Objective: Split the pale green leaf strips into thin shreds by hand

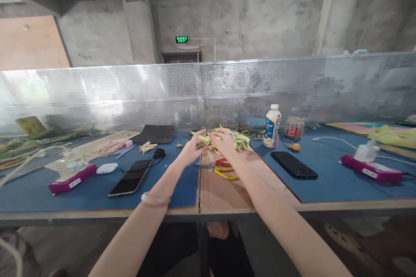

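Note:
Both my arms reach forward over the table to a heap of pale green leaf strips (pixel 240 140) near the perforated metal screen. My left hand (pixel 192 147) is closed on a bunch of the strips at the heap's left side; a pale bangle sits on that wrist. My right hand (pixel 225 143) lies on top of the heap with fingers curled into the strips. Just in front of my hands lie scissors with red and yellow handles (pixel 220 167) on a brown board (pixel 221 194).
Blue mats cover the table. A black phone (pixel 130 177), a white earbud case (pixel 107 168) and a magenta box (pixel 72 179) lie left. A white bottle (pixel 272 126), a jar (pixel 294 127), another black phone (pixel 294 164) and a magenta box (pixel 372 168) stand right. Green leaves are piled far left.

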Demonstrator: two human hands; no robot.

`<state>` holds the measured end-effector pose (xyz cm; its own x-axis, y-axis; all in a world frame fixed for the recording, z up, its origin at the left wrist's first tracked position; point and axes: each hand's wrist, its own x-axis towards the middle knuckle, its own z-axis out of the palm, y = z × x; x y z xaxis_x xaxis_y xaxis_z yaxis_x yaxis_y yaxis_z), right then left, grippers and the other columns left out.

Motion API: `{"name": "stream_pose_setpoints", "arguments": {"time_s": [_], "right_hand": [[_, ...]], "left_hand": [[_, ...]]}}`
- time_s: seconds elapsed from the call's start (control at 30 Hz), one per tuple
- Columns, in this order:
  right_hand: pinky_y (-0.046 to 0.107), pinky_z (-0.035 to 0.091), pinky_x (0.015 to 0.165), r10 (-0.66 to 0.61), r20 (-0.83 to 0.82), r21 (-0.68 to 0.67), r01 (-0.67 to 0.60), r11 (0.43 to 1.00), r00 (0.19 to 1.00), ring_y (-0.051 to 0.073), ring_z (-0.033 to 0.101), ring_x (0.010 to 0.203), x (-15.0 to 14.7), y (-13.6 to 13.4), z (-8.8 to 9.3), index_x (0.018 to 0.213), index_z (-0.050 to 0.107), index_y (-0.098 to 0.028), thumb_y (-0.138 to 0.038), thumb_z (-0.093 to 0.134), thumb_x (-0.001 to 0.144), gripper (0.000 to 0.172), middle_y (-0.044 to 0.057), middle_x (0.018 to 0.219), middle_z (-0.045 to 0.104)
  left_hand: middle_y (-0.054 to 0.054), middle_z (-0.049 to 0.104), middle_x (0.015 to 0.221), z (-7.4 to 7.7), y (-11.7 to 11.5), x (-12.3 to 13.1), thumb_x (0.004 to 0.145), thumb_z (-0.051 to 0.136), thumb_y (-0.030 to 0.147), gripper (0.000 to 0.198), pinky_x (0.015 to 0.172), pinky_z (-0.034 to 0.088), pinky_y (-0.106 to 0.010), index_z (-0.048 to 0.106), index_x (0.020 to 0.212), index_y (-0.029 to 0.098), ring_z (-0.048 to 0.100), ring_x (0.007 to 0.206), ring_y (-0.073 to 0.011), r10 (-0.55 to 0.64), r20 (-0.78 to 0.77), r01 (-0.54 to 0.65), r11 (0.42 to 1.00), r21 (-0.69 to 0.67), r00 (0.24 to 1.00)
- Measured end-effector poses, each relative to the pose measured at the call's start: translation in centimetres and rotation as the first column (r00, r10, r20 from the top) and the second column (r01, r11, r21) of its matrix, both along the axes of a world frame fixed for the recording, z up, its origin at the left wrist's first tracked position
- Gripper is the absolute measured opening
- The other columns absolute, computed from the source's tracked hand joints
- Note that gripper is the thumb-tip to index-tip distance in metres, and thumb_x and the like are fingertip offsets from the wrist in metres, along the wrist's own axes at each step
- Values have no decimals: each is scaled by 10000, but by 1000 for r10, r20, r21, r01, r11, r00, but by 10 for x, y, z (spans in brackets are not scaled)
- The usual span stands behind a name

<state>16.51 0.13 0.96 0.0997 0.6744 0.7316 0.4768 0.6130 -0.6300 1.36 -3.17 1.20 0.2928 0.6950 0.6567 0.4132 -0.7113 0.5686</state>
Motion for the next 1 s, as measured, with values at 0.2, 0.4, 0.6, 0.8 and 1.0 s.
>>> {"name": "stream_pose_setpoints", "arguments": {"time_s": [0.2, 0.4, 0.6, 0.8, 1.0], "right_hand": [[402, 255, 958, 181, 12, -3, -181, 983, 983, 239, 316, 1164, 0, -5, 1, 735, 680, -254, -433, 614, 673, 201, 18, 1204, 464], [405, 273, 951, 185, 14, -28, -185, 982, 983, 228, 429, 1092, 2, 0, 7, 722, 691, -233, -374, 589, 710, 175, 31, 1135, 541], [381, 299, 935, 194, 32, 10, -194, 981, 980, 211, 482, 1040, 5, 4, 7, 690, 686, -233, -297, 601, 693, 107, 16, 1115, 564], [390, 279, 931, 147, 1, -1, -147, 989, 989, 220, 477, 1046, 5, 2, 9, 737, 661, -221, -370, 643, 650, 174, 33, 1065, 605], [409, 245, 921, 84, 27, 17, -85, 996, 996, 242, 449, 1057, 3, -2, 13, 810, 656, -198, -382, 648, 647, 247, 58, 940, 637]], "left_hand": [[-56, 629, 993, 2, -6, 4, 748, 540, 231, 507, 833, 432, -275, 342, 1213, 208, 589, 943, -153, -120, 17, 120, 993, 6, 993], [-46, 633, 959, 3, -8, 7, 753, 537, 250, 310, 836, 430, -278, 414, 1034, 201, 592, 930, -150, -65, -24, 66, 997, 49, 998], [-41, 615, 997, 0, -2, 5, 757, 531, 294, 188, 866, 425, -291, 533, 915, 192, 576, 937, -162, -43, -130, 56, 994, 97, 991], [-38, 627, 977, -1, -1, 4, 759, 531, 319, 213, 858, 431, -299, 569, 928, 194, 581, 910, -170, -26, -159, 42, 994, 102, 987], [-20, 645, 918, -1, -2, 4, 755, 536, 285, 181, 838, 433, -279, 591, 906, 202, 591, 863, -159, -2, -198, 25, 993, 112, 980]]}}
